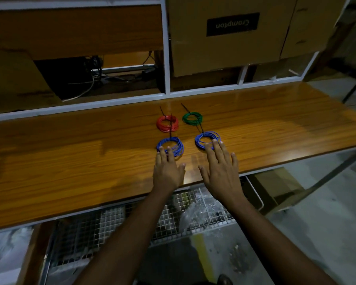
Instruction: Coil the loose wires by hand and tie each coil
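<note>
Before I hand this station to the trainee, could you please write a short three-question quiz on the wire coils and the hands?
1. How many coils lie on the wooden bench?
2. True or false: the red coil lies nearer the person than the left blue coil.
3. The right hand touches which coil: A green, B right blue, C red?

Key: 1. four; 2. false; 3. B. The left hand touches the other blue one.

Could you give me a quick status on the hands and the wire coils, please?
Left hand open, fingertips on left blue coil. Right hand open on right blue coil. Nothing in the way.
</note>
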Available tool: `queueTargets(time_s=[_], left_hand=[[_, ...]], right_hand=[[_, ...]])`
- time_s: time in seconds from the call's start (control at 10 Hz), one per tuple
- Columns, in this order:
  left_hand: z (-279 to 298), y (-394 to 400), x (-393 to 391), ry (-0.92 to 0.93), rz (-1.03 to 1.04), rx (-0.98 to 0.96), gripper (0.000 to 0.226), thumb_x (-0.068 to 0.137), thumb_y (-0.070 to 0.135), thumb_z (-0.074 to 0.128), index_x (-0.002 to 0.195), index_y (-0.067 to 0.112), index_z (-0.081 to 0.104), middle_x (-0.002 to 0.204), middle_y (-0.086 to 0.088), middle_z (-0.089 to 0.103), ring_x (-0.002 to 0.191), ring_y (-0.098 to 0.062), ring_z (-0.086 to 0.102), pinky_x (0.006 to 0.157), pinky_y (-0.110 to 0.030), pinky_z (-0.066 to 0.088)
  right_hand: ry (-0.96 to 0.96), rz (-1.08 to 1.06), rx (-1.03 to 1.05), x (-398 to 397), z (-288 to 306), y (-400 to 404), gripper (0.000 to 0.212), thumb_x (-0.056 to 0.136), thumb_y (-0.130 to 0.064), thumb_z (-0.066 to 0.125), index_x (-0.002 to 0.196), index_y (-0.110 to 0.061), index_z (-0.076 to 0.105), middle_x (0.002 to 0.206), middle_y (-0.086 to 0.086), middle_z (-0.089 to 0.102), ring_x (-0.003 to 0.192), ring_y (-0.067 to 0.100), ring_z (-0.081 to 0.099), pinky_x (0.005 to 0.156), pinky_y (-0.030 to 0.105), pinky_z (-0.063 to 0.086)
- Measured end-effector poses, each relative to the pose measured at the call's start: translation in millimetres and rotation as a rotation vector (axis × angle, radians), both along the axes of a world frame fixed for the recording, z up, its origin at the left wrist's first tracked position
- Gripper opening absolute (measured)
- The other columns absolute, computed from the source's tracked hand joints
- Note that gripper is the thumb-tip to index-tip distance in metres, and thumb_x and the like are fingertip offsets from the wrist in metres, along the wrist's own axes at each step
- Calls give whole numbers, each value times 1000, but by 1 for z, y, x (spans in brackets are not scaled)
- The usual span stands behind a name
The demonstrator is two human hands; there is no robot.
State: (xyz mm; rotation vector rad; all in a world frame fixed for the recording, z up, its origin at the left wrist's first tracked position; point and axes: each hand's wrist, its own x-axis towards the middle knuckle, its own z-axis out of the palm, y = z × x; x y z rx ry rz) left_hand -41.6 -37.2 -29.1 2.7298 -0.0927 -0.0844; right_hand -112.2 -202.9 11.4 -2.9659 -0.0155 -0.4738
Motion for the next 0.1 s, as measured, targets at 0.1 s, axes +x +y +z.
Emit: queueTargets(time_s=[0.1], left_hand=[[8, -9, -1, -21, 1, -20, 84, 98, 60, 39, 158, 16, 0, 165, -16, -6, 150, -36, 4, 118, -47, 18]], right_hand=[[5, -18, 5, 6, 4, -9, 65, 99, -46, 45, 155, -18, 25, 164, 10, 20, 151, 27, 16, 115, 56, 22]])
